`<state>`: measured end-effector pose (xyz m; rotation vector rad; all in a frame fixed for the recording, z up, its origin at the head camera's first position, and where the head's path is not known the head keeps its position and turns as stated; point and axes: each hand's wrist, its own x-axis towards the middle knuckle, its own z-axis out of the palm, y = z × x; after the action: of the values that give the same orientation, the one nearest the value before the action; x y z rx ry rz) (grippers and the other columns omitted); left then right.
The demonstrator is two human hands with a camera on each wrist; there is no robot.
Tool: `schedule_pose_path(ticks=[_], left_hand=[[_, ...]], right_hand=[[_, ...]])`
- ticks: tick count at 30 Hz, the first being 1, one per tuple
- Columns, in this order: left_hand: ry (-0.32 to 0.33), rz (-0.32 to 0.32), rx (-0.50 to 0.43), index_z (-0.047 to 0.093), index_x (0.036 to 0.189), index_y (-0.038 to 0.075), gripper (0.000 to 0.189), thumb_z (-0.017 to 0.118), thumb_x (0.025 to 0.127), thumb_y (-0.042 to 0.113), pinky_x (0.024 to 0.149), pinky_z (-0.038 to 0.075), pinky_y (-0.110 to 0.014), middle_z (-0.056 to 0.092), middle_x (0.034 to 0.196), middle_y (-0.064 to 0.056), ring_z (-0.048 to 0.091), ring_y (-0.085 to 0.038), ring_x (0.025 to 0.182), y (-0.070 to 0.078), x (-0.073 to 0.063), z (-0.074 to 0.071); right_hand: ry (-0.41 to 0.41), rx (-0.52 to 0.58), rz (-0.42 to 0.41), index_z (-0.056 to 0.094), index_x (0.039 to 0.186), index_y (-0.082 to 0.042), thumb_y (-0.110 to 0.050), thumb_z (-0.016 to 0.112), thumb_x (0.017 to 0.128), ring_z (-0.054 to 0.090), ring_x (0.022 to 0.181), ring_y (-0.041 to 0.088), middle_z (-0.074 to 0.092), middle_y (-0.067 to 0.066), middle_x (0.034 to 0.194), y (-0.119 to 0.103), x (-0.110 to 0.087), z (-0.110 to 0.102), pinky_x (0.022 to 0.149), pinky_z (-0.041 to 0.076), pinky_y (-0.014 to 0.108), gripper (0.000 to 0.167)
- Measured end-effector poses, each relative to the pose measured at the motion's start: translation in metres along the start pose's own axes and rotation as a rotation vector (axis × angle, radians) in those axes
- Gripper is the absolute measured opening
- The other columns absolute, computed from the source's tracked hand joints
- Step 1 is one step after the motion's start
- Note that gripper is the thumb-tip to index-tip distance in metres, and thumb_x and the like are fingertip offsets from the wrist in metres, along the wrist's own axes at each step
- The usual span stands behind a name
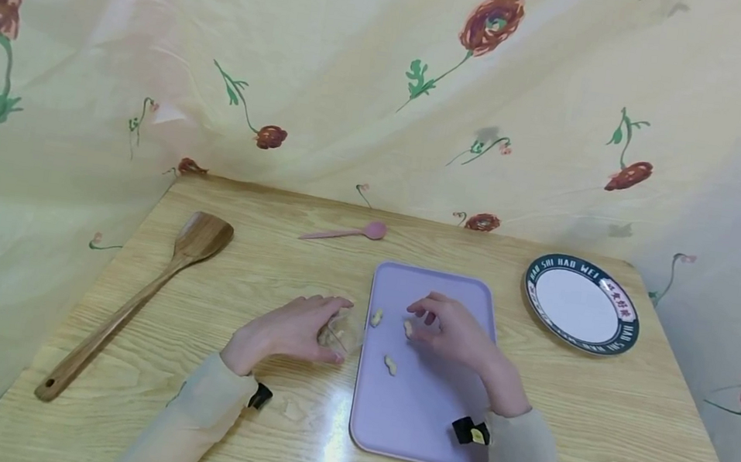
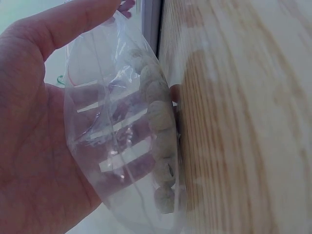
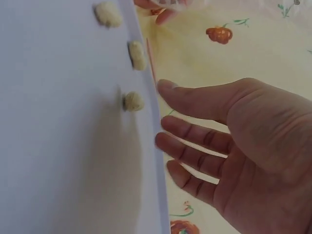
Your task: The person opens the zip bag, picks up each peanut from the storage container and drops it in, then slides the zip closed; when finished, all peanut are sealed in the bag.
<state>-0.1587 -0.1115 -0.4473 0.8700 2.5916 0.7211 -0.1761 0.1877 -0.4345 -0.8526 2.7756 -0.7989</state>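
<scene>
My left hand (image 1: 290,330) holds a clear plastic bag (image 2: 117,131) on the table beside the tray, thumb and fingers curved round it. Several peanuts (image 2: 161,117) lie in a row along the bag's lower side. Over the lilac tray (image 1: 421,433) hovers my right hand (image 1: 451,334), fingers loosely bent and nothing between thumb and fingers in the right wrist view. Three unshelled peanuts lie on the tray: one peanut (image 3: 132,101) closest to the right fingertips, a second peanut (image 1: 377,317) near the left rim, and a third peanut (image 1: 391,365) nearer to me.
A wooden spatula (image 1: 144,295) lies along the table's left side. Behind the tray is a small pink spoon (image 1: 374,231). A dark-rimmed white plate (image 1: 578,305) stands at the back right. Flower-patterned cloth (image 1: 343,63) hangs behind the wooden table (image 1: 610,442).
</scene>
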Motion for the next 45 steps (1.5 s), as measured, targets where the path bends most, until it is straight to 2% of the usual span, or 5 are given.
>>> schedule_pose_path(ticks=[6, 14, 29, 38, 45], left_hand=[[-0.004, -0.004, 0.004, 0.04, 0.151, 0.015, 0.083, 0.078, 0.084, 0.046, 0.11, 0.033, -0.052, 0.056, 0.136, -0.008, 0.05, -0.027, 0.128, -0.001, 0.0, 0.001], [-0.002, -0.004, 0.006, 0.04, 0.151, 0.015, 0.083, 0.078, 0.083, 0.046, 0.111, 0.033, -0.051, 0.055, 0.139, -0.008, 0.049, -0.027, 0.129, -0.002, 0.001, 0.001], [-0.007, -0.008, -0.009, 0.041, 0.15, 0.013, 0.081, 0.078, 0.084, 0.044, 0.11, 0.033, -0.052, 0.055, 0.139, -0.009, 0.049, -0.029, 0.129, 0.002, 0.0, -0.001], [-0.01, -0.008, -0.01, 0.041, 0.15, 0.014, 0.082, 0.078, 0.084, 0.044, 0.11, 0.032, -0.053, 0.055, 0.138, -0.009, 0.05, -0.028, 0.128, 0.002, 0.0, -0.003], [-0.003, -0.002, -0.009, 0.041, 0.15, 0.014, 0.082, 0.078, 0.083, 0.044, 0.11, 0.034, -0.051, 0.057, 0.136, -0.009, 0.051, -0.028, 0.127, 0.002, -0.001, -0.003]], right_hand=[[-0.061, -0.009, 0.035, 0.07, 0.115, -0.003, -0.005, 0.08, 0.082, 0.061, 0.093, 0.02, 0.065, 0.003, 0.102, 0.006, 0.0, 0.006, 0.082, 0.052, 0.037, 0.035], [-0.062, -0.025, -0.012, 0.071, 0.114, -0.004, 0.0, 0.079, 0.081, 0.06, 0.091, 0.017, 0.064, 0.001, 0.102, 0.009, 0.002, 0.012, 0.082, 0.052, 0.037, 0.034], [-0.075, -0.029, 0.023, 0.073, 0.112, -0.003, 0.0, 0.079, 0.082, 0.058, 0.087, 0.014, 0.063, 0.0, 0.101, 0.006, 0.004, 0.012, 0.078, 0.052, 0.034, 0.031], [-0.066, -0.021, 0.064, 0.073, 0.112, -0.004, -0.007, 0.081, 0.082, 0.059, 0.087, 0.014, 0.064, 0.0, 0.101, 0.001, 0.004, 0.008, 0.078, 0.052, 0.033, 0.031], [-0.04, -0.038, 0.003, 0.072, 0.113, -0.002, -0.009, 0.081, 0.082, 0.062, 0.092, 0.019, 0.064, 0.001, 0.103, -0.012, 0.002, 0.004, 0.081, 0.053, 0.035, 0.034]])
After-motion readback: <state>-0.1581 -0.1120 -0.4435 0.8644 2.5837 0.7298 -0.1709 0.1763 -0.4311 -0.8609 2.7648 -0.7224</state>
